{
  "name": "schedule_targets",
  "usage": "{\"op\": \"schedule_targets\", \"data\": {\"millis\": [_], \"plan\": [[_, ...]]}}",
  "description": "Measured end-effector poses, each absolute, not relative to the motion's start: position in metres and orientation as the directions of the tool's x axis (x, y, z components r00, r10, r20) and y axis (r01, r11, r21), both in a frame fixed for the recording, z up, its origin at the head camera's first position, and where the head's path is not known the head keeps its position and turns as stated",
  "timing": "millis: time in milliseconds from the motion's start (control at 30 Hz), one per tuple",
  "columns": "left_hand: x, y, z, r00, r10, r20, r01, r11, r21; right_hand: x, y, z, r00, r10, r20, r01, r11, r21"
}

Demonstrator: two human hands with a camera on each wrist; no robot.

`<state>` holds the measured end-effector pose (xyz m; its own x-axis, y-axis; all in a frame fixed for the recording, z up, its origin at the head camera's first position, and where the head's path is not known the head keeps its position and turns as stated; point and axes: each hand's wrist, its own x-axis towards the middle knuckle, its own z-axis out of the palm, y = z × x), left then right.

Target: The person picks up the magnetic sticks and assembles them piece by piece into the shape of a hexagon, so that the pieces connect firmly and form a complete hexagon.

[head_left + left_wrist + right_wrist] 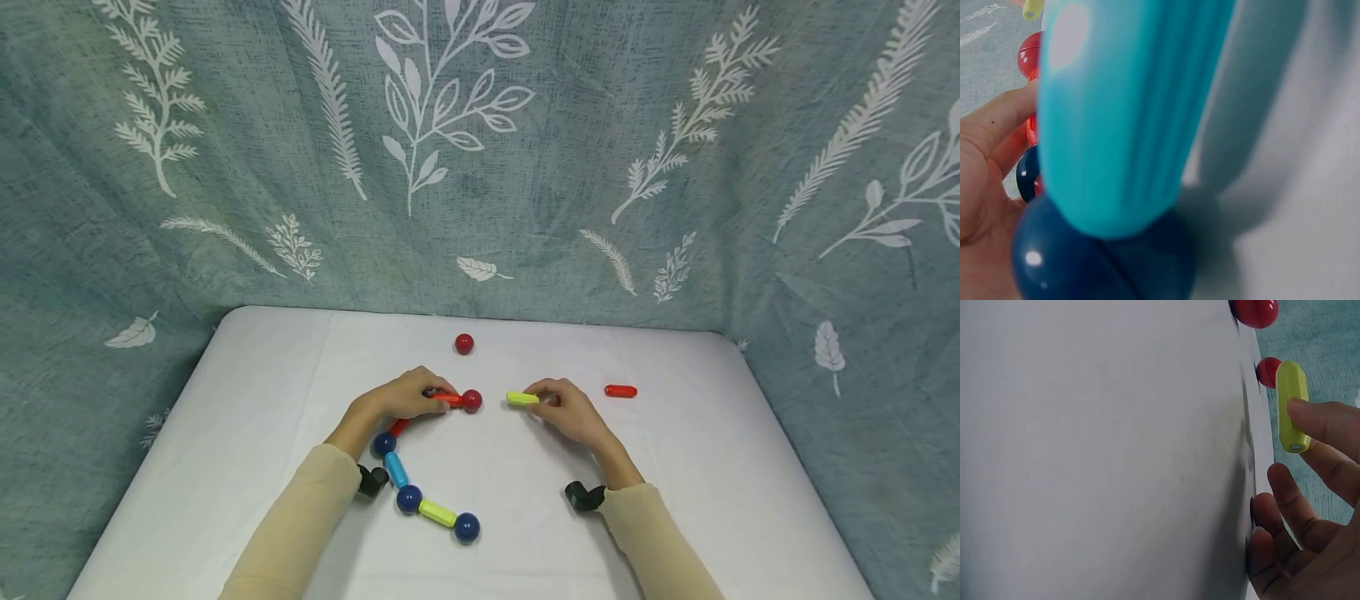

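Note:
The left hand holds a red magnetic rod with its fingers, and a red ball is joined to that rod's right end. Below the hand a curved chain runs on: another red rod, a dark blue ball, a light blue rod, a second dark blue ball, a yellow-green rod and a third dark blue ball. Between thumb and forefinger, the right hand pinches a separate yellow-green rod, apart from the red ball. The left fingers partly hide the chain's upper corner.
A loose red ball lies toward the back of the white table. To the right of the right hand lies a loose red rod. Patterned green cloth hangs behind the table and at its sides.

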<state>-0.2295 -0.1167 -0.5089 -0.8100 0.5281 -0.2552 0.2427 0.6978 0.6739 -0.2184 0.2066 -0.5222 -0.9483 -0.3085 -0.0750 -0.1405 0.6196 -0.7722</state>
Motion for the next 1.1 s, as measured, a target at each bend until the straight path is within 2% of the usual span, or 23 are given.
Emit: {"op": "schedule_targets", "data": {"millis": [567,1100], "plan": [[-0.231,-0.116,-0.513,-0.82,0.501,-0.276,0.205,0.708,0.676,-0.22,0.171,-0.524,-0.936,-0.342,-0.083,-0.167,0.639,-0.751],[-0.229,-0.117,-0.511,-0.824,0.496,-0.275,0.198,0.705,0.681,-0.222,0.165,-0.522,-0.937,-0.329,-0.117,-0.145,0.672,-0.726]]}}
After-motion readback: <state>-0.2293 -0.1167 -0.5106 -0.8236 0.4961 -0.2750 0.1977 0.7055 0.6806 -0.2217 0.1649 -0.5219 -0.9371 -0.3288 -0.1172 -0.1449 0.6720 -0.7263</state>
